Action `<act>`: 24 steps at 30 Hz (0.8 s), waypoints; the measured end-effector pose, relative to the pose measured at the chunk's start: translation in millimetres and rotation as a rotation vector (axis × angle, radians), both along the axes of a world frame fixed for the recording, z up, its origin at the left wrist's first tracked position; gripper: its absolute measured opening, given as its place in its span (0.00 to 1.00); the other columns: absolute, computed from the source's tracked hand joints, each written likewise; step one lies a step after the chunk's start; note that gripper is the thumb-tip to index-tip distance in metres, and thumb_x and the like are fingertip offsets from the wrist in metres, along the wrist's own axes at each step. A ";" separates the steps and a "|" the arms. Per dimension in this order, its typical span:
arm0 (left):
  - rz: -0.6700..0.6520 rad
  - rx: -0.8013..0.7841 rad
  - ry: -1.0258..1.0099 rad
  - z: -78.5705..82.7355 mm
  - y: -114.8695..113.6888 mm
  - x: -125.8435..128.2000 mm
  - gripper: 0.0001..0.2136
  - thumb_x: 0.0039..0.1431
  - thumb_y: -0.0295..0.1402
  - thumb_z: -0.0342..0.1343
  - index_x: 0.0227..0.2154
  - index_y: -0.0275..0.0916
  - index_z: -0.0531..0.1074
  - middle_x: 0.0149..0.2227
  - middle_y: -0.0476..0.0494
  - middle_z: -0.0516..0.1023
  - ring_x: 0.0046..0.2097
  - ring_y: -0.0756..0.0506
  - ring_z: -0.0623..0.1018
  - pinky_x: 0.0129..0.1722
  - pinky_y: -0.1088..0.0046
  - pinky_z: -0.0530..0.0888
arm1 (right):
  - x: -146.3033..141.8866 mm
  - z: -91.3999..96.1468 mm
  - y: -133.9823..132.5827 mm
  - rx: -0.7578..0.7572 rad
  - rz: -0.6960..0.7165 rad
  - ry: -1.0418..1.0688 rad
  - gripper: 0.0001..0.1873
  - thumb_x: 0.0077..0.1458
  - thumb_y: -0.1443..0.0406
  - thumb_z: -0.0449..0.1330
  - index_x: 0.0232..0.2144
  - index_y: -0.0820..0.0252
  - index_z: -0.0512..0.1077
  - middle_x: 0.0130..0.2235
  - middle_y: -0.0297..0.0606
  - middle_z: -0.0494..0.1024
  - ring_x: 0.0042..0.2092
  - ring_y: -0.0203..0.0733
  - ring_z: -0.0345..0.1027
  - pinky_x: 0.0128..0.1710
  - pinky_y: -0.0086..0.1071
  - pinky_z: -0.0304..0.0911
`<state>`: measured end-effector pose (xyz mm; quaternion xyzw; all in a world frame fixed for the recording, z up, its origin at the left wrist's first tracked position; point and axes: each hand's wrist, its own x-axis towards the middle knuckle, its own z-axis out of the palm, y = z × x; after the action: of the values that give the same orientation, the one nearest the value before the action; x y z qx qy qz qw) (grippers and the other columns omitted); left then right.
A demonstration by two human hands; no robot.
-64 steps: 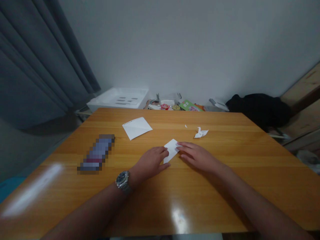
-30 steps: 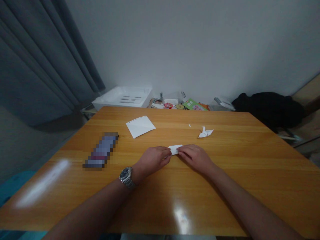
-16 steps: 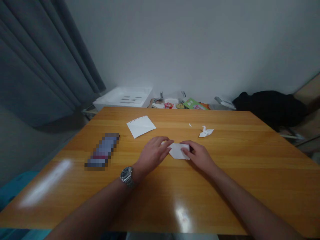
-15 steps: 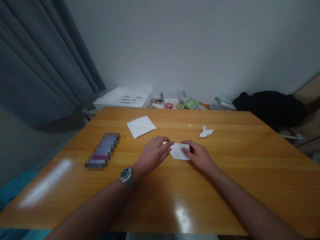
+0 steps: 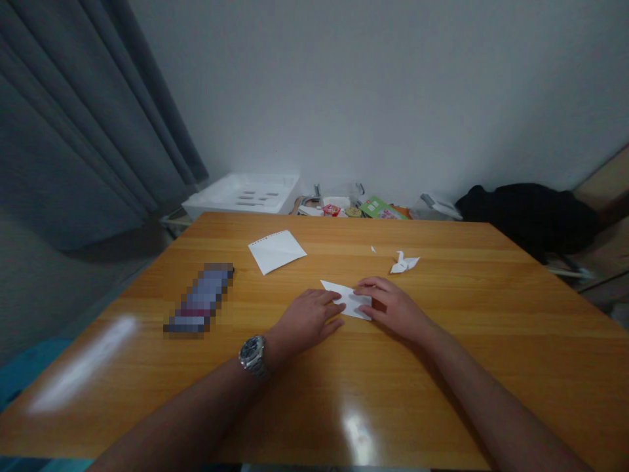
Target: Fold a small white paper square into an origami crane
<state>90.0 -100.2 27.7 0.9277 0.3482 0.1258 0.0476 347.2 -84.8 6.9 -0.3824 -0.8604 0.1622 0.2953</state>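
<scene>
A small folded sheet of white paper [image 5: 350,303] lies on the wooden table in front of me, with a pointed corner at its upper left. My left hand [image 5: 314,314], a metal watch on its wrist, rests its spread fingertips on the paper's left part. At the right end, my right hand [image 5: 390,303] holds the paper between thumb and fingers, which hide part of that edge. Beyond it sits a white origami bird [image 5: 405,263]. To the left lies a white sheet with a perforated edge [image 5: 278,252].
A blurred-out phone-like object [image 5: 201,301] lies on the left of the table [image 5: 295,419]. A tiny paper scrap [image 5: 373,249] is near the bird. Behind the far edge are a white tray [image 5: 246,193], a green booklet [image 5: 381,208] and a black cloth heap [image 5: 531,213].
The folded paper now shows a slanted upper edge and a pointed left corner. My left hand has come down nearer to me, its fingers more spread. The right still holds the right end.
</scene>
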 end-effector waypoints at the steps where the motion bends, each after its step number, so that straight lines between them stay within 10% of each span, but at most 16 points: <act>1: -0.001 -0.003 -0.006 -0.2 0.6 0.5 0.15 0.68 0.40 0.52 0.52 0.41 0.75 0.54 0.39 0.76 0.53 0.38 0.76 0.55 0.57 0.71 | 2.5 1.6 -1.5 -0.035 0.045 -0.018 0.16 0.61 0.64 0.62 0.51 0.54 0.76 0.54 0.45 0.74 0.55 0.48 0.68 0.56 0.44 0.65; 24: 0.024 0.024 -0.011 -4.7 10.1 3.0 0.12 0.68 0.40 0.52 0.40 0.39 0.77 0.44 0.42 0.80 0.45 0.42 0.78 0.46 0.65 0.72 | -1.9 9.6 -9.1 -0.224 0.054 0.055 0.07 0.64 0.62 0.58 0.40 0.55 0.76 0.45 0.40 0.81 0.45 0.44 0.74 0.48 0.38 0.68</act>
<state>93.1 -90.0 22.9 0.9233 0.3576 0.1354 0.0370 345.3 -93.8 16.5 -0.3853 -0.8384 0.2754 0.2697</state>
